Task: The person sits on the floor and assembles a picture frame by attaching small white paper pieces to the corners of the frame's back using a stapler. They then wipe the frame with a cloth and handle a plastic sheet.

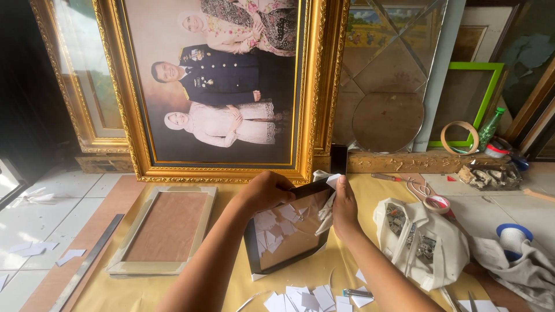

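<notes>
At centre frame: a small black picture frame [287, 231] is held tilted on the yellow-covered table [173, 286], its glass reflecting white paper scraps.
Left hand [267, 190]: closed over the frame's upper edge, fingers curled round the black moulding.
Right hand [344, 209]: closed on a white cloth [328, 203], which is pressed against the frame's upper right corner.
Technique: the frame is best steadied firmly at the top while the cloth is worked lightly, so that the glass is not smeared or flexed.
Lower centre: cut white paper pieces [306, 299] are scattered beside a small metal tool [357, 293].
Left: a pale frame [165, 231] lies flat, with a metal ruler [87, 263] beside it.
Right: a white bag [428, 242], a tape roll [437, 203].
Upper right: a green bottle [490, 128] with no legible label.
Top: a gilt-framed portrait [219, 86].
</notes>
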